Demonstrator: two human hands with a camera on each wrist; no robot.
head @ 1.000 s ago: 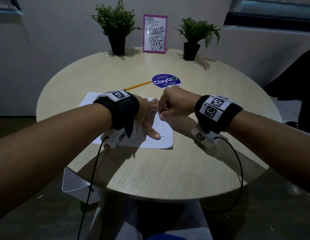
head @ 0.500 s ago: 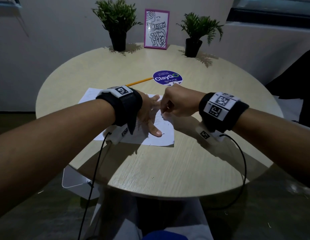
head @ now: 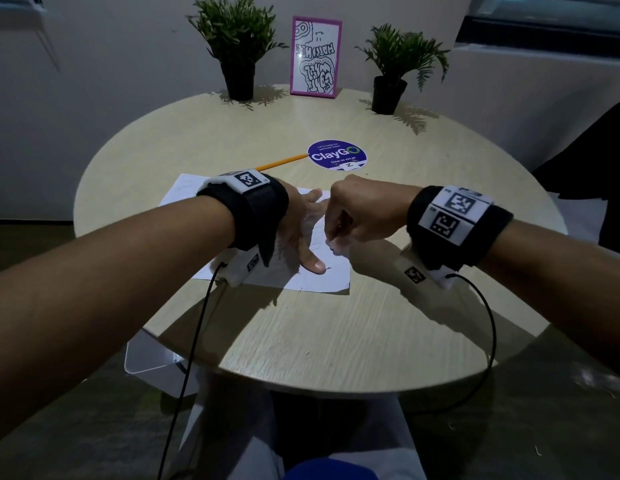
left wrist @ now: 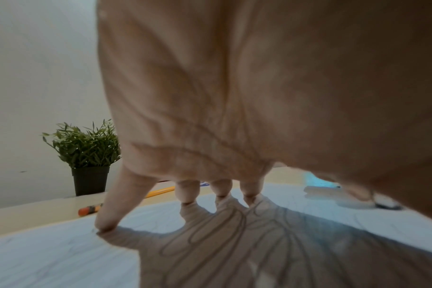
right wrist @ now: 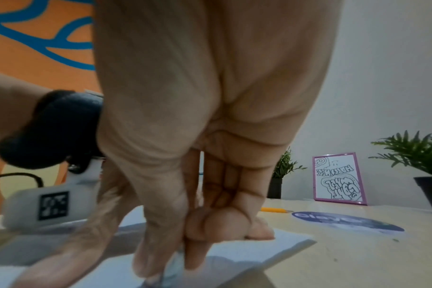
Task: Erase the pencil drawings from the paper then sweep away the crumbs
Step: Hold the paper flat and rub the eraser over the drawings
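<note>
A white sheet of paper [head: 312, 278] with faint pencil lines lies on the round table [head: 336, 334]. My left hand [head: 301, 230] presses flat on it, fingers spread, thumb stretched toward me. In the left wrist view the fingertips [left wrist: 106, 224] push down on the paper [left wrist: 62, 253] and looping pencil drawings [left wrist: 234, 233] show in the hand's shadow. My right hand [head: 339, 233] is curled and pinches a small white eraser [head: 336, 247] against the sheet, just right of the left thumb. The right wrist view shows thumb and fingers [right wrist: 150, 261] closed on the eraser [right wrist: 173, 270].
A yellow pencil [head: 280, 162] lies beyond the paper, next to a purple round ClayGO sticker [head: 337, 155]. Two potted plants [head: 237, 46] [head: 398, 64] and a pink-framed picture [head: 315, 57] stand at the far edge. Cables hang from both wrist cameras.
The right hand with the eraser has slid a little toward me over the paper. The left hand keeps pressing on the same spot. The head view has tilted slightly.
</note>
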